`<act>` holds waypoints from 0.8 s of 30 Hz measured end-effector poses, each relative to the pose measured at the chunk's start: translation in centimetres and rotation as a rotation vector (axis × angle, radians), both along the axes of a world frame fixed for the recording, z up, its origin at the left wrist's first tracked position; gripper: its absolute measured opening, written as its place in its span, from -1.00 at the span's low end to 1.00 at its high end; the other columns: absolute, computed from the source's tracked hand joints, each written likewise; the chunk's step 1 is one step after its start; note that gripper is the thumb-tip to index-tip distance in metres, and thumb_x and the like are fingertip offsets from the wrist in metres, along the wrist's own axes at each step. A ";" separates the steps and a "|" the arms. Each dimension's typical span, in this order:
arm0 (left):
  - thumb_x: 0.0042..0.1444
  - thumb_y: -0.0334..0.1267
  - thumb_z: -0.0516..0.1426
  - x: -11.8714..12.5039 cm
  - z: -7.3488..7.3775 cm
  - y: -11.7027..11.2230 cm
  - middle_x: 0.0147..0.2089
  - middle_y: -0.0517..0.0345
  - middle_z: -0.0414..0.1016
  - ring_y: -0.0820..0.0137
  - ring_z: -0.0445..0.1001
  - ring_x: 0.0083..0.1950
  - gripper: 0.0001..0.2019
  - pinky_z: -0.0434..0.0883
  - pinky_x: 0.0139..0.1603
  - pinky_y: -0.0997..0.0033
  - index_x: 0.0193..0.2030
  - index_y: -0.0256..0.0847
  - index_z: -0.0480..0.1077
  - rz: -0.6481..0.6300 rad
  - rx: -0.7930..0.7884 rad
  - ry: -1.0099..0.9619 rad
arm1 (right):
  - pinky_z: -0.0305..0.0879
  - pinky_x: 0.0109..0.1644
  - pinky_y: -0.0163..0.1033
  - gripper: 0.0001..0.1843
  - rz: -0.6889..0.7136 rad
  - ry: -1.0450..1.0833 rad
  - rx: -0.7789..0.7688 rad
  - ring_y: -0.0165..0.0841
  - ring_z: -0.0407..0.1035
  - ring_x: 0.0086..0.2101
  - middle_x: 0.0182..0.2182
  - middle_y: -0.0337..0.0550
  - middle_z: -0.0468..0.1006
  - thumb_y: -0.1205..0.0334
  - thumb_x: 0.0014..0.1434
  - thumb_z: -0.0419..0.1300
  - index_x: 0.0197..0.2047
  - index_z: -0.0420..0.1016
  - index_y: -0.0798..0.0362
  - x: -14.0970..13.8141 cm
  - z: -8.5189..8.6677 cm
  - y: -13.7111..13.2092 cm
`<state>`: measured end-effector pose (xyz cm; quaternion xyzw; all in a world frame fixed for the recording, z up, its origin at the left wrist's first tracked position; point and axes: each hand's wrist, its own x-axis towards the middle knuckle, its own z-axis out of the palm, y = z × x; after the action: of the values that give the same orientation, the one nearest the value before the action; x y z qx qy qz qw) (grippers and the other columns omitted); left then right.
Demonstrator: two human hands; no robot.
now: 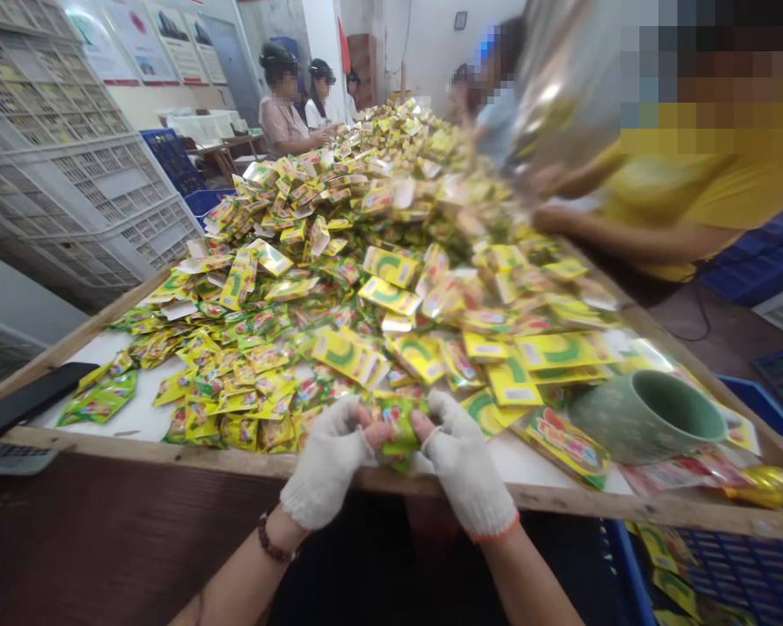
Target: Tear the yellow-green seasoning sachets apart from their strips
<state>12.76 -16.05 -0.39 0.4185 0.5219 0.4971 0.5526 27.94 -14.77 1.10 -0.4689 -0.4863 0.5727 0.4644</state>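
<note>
Wood-edged table [561, 501] ran beneath the grip. Left hand [331, 456] and right hand [466, 456], both gloved, thumbs bare, each pinched one side of a green-and-yellow sachet [402, 426] above the near edge. Loose sachets [238, 396] lay left of the grip, a green mug [610, 422] to its right. Beyond it rose heaped cartons [390, 296], with co-workers [280, 122] along both sides.

Blur softens the bright, edge-stretched view.
</note>
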 end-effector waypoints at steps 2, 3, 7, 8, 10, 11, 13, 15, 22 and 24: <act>-0.10 -0.14 0.32 0.2 -0.2 0.1 -0.53 0.34 0.30 0.57 0.26 -0.49 -0.66 0.26 -0.46 0.58 -0.53 -0.23 0.23 0.051 0.041 0.007 | 0.21 -0.48 -0.37 -0.78 -0.027 -0.029 0.030 -0.45 0.19 -0.53 -0.55 -0.32 0.30 0.08 0.12 0.15 -0.44 0.27 0.02 -0.2 -0.4 -0.1; -0.08 -0.14 0.30 0.3 -0.4 0.1 -0.53 0.33 0.30 0.57 0.25 -0.49 -0.66 0.26 -0.46 0.58 -0.54 -0.23 0.22 0.075 0.072 0.023 | 0.25 -0.46 -0.35 -0.77 -0.057 -0.040 0.045 -0.44 0.23 -0.51 -0.53 -0.31 0.33 0.06 0.12 0.15 -0.42 0.28 0.02 -0.2 -0.7 -0.1; 0.02 -0.12 0.24 1.0 -0.9 -0.2 -0.53 0.31 0.28 0.55 0.23 -0.48 -0.67 0.23 -0.47 0.57 -0.55 -0.23 0.22 0.059 0.151 0.156 | 0.41 -0.20 -0.20 -0.59 -0.085 0.015 0.072 -0.27 0.42 -0.28 -0.27 -0.12 0.52 -0.06 0.04 0.25 -0.16 0.35 0.04 -0.1 -1.7 0.3; 0.04 -0.11 0.22 1.0 -0.9 -0.3 -0.54 0.30 0.28 0.55 0.23 -0.49 -0.67 0.23 -0.48 0.57 -0.55 -0.23 0.22 0.023 0.164 0.208 | 0.41 -0.13 -0.16 -0.54 -0.030 0.036 0.057 -0.23 0.44 -0.22 -0.21 -0.08 0.54 -0.07 0.03 0.27 -0.11 0.36 0.04 0.0 -1.8 0.4; 0.12 -0.12 0.15 0.6 -0.4 0.0 -0.55 0.29 0.30 0.53 0.25 -0.50 -0.69 0.25 -0.49 0.55 -0.54 -0.22 0.24 -0.075 0.208 0.377 | 0.40 -0.06 -0.12 -0.55 0.080 0.081 0.017 -0.22 0.45 -0.19 -0.19 -0.05 0.56 -0.06 0.05 0.27 -0.08 0.39 0.05 0.2 -1.8 0.6; 0.15 -0.14 0.11 0.2 0.1 0.3 -0.53 0.26 0.33 0.50 0.29 -0.48 -0.73 0.28 -0.46 0.53 -0.50 -0.22 0.27 -0.113 0.265 0.501 | 0.40 -0.06 -0.13 -0.57 0.087 0.102 0.004 -0.23 0.45 -0.20 -0.20 -0.06 0.56 -0.05 0.07 0.26 -0.11 0.40 0.06 0.2 -1.8 0.7; 0.18 -0.26 0.06 -1.2 1.1 1.7 -0.36 0.14 0.46 0.40 0.42 -0.30 -0.87 0.40 -0.24 0.42 -0.34 -0.22 0.38 -0.147 0.454 0.823 | 0.44 -0.17 -0.21 -0.61 0.003 0.129 -0.019 -0.30 0.44 -0.30 -0.27 -0.12 0.55 -0.05 0.09 0.24 -0.14 0.40 0.06 0.2 -1.7 0.7; 0.09 -0.40 0.06 -3.0 1.8 3.9 -0.03 -0.05 0.47 0.21 0.39 0.06 -0.73 0.33 0.11 0.17 -0.05 -0.24 0.40 -0.136 0.677 1.192 | 0.40 -0.42 -0.31 -0.61 -0.099 0.105 -0.061 -0.40 0.36 -0.48 -0.40 -0.22 0.49 -0.08 0.08 0.24 -0.18 0.39 0.05 0.0 -1.8 0.8; -0.09 -0.43 0.12 -7.2 2.1 9.7 0.14 -0.13 0.39 0.03 0.27 0.22 -0.41 0.00 0.33 -0.15 0.18 -0.25 0.30 -0.302 0.775 1.660 | 0.22 -0.68 -0.41 -0.53 -0.170 0.077 -0.060 -0.52 0.13 -0.64 -0.59 -0.38 0.21 -0.24 0.06 0.18 -0.42 0.27 0.03 -0.3 -2.6 0.7; -0.07 -0.36 0.14 -7.2 2.8 9.0 0.17 -0.14 0.37 0.06 0.27 0.23 -0.41 0.05 0.34 -0.04 0.19 -0.29 0.29 -0.240 0.743 1.493 | 0.24 -0.65 -0.40 -0.56 -0.183 0.089 -0.032 -0.52 0.16 -0.65 -0.57 -0.37 0.25 -0.21 0.09 0.17 -0.37 0.31 0.04 -0.1 -2.7 0.5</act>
<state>5.53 -7.08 2.44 0.8445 0.5049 0.1674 -0.0621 27.79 -14.31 -1.62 -0.4930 -0.4111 0.5557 0.5283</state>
